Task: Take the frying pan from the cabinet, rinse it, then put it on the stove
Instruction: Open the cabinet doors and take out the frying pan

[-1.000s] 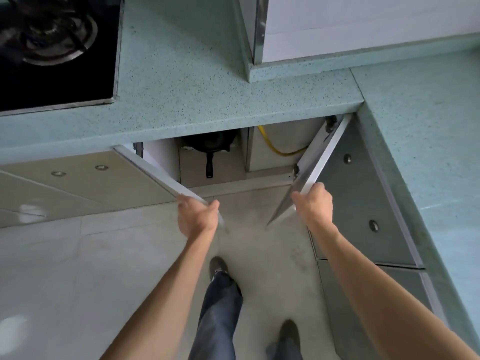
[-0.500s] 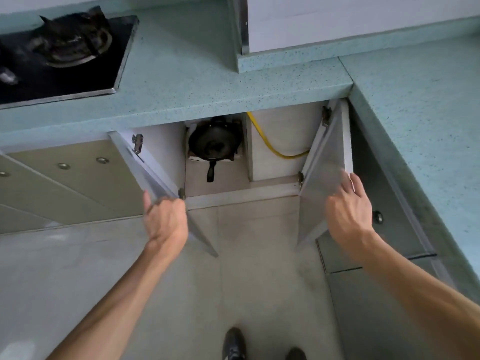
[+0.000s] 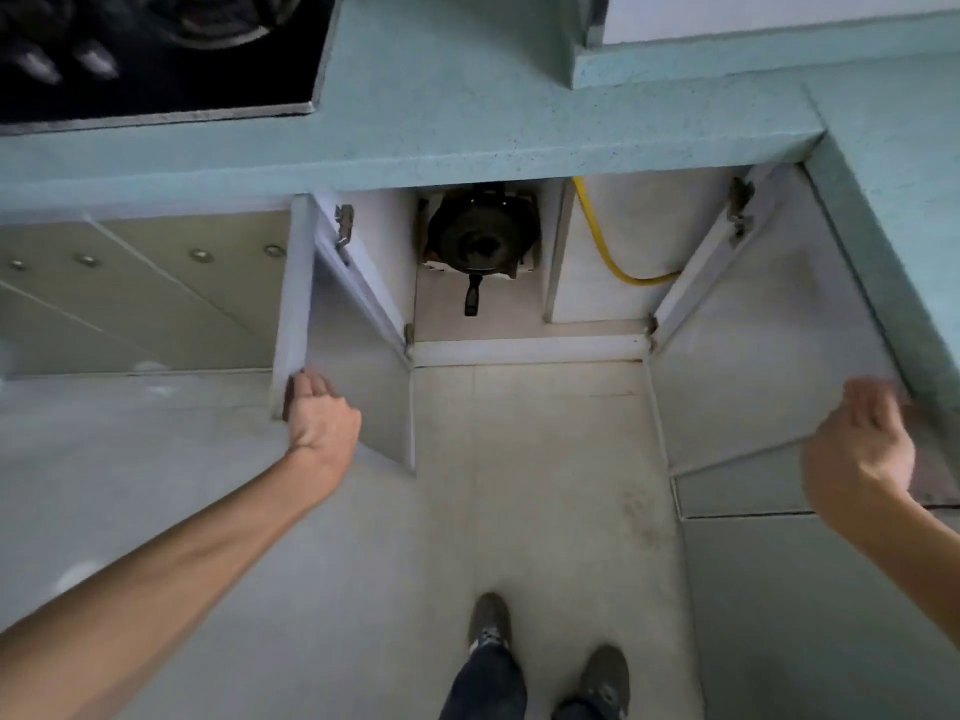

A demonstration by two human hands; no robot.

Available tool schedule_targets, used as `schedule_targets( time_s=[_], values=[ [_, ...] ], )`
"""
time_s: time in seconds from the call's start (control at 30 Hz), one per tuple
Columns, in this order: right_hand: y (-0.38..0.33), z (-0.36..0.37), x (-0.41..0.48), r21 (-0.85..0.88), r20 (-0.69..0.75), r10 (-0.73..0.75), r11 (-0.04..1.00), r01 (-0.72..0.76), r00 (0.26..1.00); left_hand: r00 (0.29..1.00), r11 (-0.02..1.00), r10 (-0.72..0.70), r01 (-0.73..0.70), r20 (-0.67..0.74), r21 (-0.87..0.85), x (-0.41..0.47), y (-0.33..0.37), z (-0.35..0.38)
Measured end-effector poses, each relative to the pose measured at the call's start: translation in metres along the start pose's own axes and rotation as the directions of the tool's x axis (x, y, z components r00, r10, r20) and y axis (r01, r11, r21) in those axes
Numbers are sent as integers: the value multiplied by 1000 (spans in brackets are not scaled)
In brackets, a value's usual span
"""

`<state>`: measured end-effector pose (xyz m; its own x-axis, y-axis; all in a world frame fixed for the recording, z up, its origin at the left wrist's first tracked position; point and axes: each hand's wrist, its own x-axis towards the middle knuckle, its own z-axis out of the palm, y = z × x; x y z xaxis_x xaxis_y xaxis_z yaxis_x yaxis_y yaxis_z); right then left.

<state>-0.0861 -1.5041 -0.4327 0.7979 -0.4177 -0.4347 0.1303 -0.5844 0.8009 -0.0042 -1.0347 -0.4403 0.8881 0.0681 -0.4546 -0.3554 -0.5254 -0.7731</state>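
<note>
A black frying pan (image 3: 480, 236) lies inside the open corner cabinet under the counter, its handle pointing toward me. My left hand (image 3: 319, 418) grips the lower edge of the left cabinet door (image 3: 358, 366), which stands swung wide. My right hand (image 3: 862, 449) curls its fingers on the edge of the right cabinet door (image 3: 753, 356), also swung wide. The black stove (image 3: 156, 49) sits in the counter at the top left. Both hands are well apart from the pan.
A yellow hose (image 3: 602, 241) runs down inside the cabinet to the right of the pan. The blue-green counter (image 3: 519, 122) overhangs the opening and turns a corner on the right. My feet (image 3: 540, 646) stand on the pale tiled floor.
Both doors have swung further apart, from nearly meeting in front of me to wide open. My hands moved outward with them, and the pan is in fuller view.
</note>
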Motion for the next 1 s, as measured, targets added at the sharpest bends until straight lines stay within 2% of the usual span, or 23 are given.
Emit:
schedule_targets(
  time_s=[0.07, 0.13, 0.23, 0.3, 0.33, 0.4, 0.43, 0.47, 0.5, 0.53, 0.57, 0.6, 0.63, 0.7, 0.77, 0.83, 1.0],
  values=[
    [-25, -17, 8, 76, -81, -33, 996, 39, 996, 999, 1000, 11, -12, 34, 22, 5, -13, 31],
    [-66, -54, 17, 247, -209, -87, 959, 138, 974, 998, 1000, 11, -12, 62, 17, 12, -28, 61],
    [-130, -141, 7, 414, -418, -249, 804, 428, 873, 1000, 999, 24, -24, 7, 27, 21, -39, 91],
    [-170, -198, -9, 561, -498, -340, 575, 595, 798, 996, 995, 84, -82, -35, 58, 24, -28, 95],
    [-187, -220, -14, 661, -507, -353, 425, 618, 786, 997, 997, 74, -73, -20, 20, 26, -18, 92],
    [-211, -251, -14, 835, -446, -360, 162, 526, 820, 993, 980, -1, 24, 115, -200, 35, -3, 74],
    [-219, -260, -9, 896, -392, -371, 53, 441, 842, 985, 920, -14, 79, 170, -385, 43, 5, 63],
    [-225, -265, 1, 942, -325, -395, -55, 331, 859, 985, 800, -7, 108, 171, -590, 54, 15, 55],
    [-230, -269, 13, 968, -251, -429, -140, 210, 868, 988, 615, 11, 115, 155, -780, 69, 25, 47],
    [-236, -271, 30, 972, -197, -457, -206, 112, 867, 989, 377, 34, 121, 144, -918, 85, 36, 37],
    [-241, -272, 50, 968, -166, -470, -245, 52, 867, 986, 107, 65, 147, 154, -983, 103, 48, 27],
    [-245, -273, 70, 966, -154, -474, -258, 31, 867, 978, -144, 97, 196, 183, -970, 121, 59, 18],
    [-251, -273, 91, 967, -138, -482, -256, 11, 865, 968, -349, 124, 247, 216, -904, 140, 69, 8],
    [-261, -273, 135, 964, -101, -504, -264, -42, 858, 941, -597, 193, 336, 277, -729, 180, 87, -8],
    [-265, -274, 173, 936, -59, -573, -317, -155, 817, 910, -692, 283, 412, 302, -593, 218, 97, -22],
    [-266, -274, 207, 913, -10, -620, -325, -246, 784, 885, -729, 328, 459, 331, -507, 254, 104, -33],
    [-298, -264, 289, 865, 8, -621, -389, -317, 784, 872, -735, 287, 466, 397, -493, 346, 132, -29]
  ],
)
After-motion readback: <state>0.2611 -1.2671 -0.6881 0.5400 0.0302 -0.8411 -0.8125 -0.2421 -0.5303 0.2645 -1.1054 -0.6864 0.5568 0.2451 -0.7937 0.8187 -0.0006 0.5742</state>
